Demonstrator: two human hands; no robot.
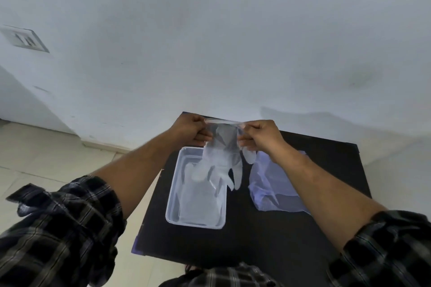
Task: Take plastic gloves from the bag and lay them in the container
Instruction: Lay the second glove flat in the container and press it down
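Both hands up over the far end of the black worktop (256, 240), sharing one clear plastic glove (221, 158). Left hand (190, 130) pinches one corner of the cuff, right hand (261, 135) the other, so the cuff is stretched flat between them and the glove's fingers hang straight down. Probably held this way to shake out creases and let it go down flat. It hangs above the far end of the white container (172, 202), fingertips dangling near the right rim; cannot tell whether they touch. Container sits lengthwise before the person, with what looks like pale film already inside. The bag (270, 184), translucent and crumpled, lies just right of the container, partly under the right forearm, handy for the next reach.
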